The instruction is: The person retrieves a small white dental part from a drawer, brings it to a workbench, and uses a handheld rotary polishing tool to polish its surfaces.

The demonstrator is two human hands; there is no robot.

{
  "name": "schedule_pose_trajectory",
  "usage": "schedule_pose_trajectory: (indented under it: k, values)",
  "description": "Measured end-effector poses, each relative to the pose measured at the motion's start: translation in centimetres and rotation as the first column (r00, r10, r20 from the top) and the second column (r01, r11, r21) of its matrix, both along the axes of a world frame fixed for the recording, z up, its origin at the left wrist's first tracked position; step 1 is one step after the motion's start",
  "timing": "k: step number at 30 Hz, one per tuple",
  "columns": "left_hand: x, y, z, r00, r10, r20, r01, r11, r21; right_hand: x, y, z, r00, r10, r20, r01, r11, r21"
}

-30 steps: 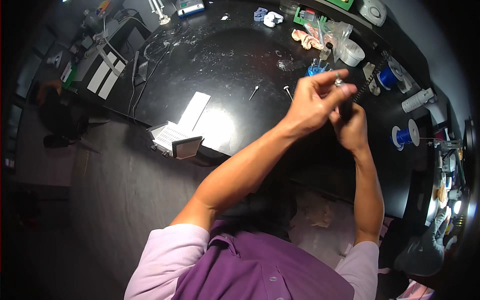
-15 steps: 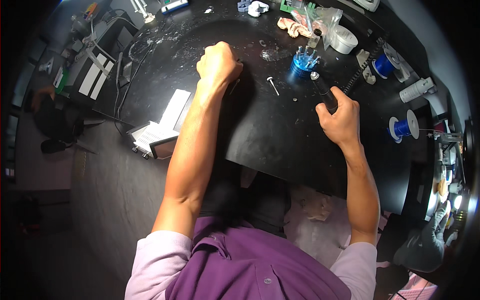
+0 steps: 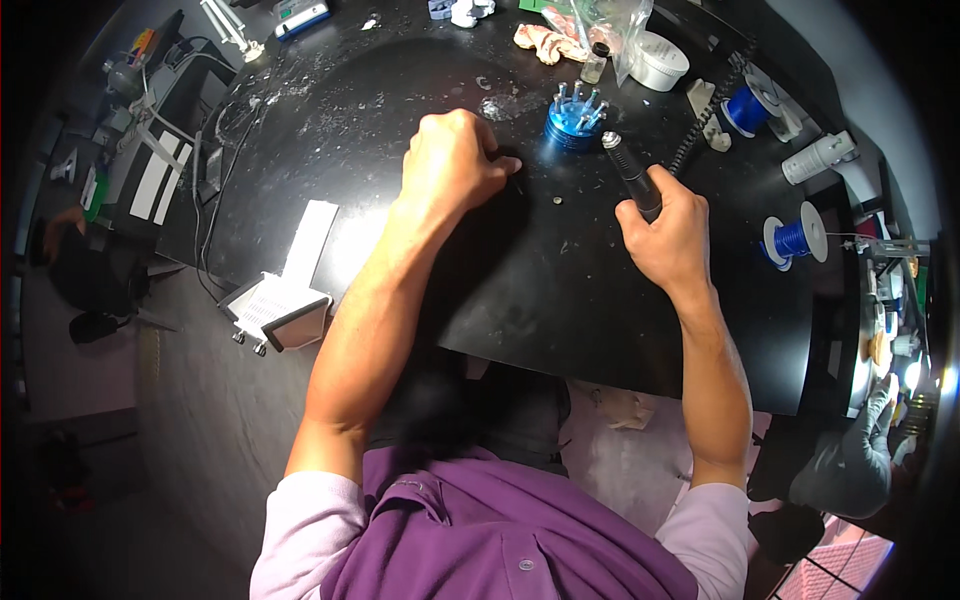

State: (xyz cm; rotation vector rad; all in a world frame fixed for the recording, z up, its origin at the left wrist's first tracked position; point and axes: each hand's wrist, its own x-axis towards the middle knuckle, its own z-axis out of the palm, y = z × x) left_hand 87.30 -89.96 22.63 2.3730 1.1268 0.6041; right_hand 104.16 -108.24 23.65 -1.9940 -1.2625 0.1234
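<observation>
My right hand (image 3: 672,240) is wrapped round a black rotary handpiece (image 3: 630,172) with a metal tip pointing up and away and a coiled cord behind it. My left hand (image 3: 452,165) rests low over the black bench, thumb and fingers closed together toward the right. A dark sliver shows by its fingertips; what they hold, if anything, is hidden. Just beyond, between the two hands, stands a round blue bur holder (image 3: 573,132) with several metal bits upright in it. A tiny round piece (image 3: 557,200) lies on the bench between the hands.
Behind the holder are a small bottle (image 3: 595,64), a white tub (image 3: 658,62) and a crumpled pink piece (image 3: 548,42). Blue wire spools (image 3: 795,240) and a grey nozzle (image 3: 820,158) stand at right. A white boxed device (image 3: 275,305) sits at the left bench edge.
My left hand has moved right and turned, its thumb now reaching where a thin metal pin lay; the pin is no longer visible. My right hand still holds the handpiece. The whole view has shifted slightly.
</observation>
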Motion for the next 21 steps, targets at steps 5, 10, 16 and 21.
schedule_pose_trajectory:
  k: [5,10,16,21]
  values:
    - [0.6,-0.7,0.1,0.999,-0.036,0.02,0.037,0.998,-0.06,0.2,0.1,-0.6,0.997,0.045,0.056,-0.049,0.996,0.076]
    - [1.1,-0.6,0.2,0.76,0.059,0.647,0.396,0.747,-0.534,-0.6,0.0,0.2,0.993,0.099,0.065,-0.103,0.993,0.058]
    - [2.2,-2.7,0.4,0.469,0.241,0.85,0.625,0.589,-0.512,-2.1,-0.3,1.2,0.991,0.107,0.076,-0.102,0.993,-0.061]
    - [2.6,-3.5,0.0,0.403,0.219,0.889,0.615,0.654,-0.44,-2.3,-0.1,1.1,0.992,0.1,0.08,-0.093,0.992,-0.084]
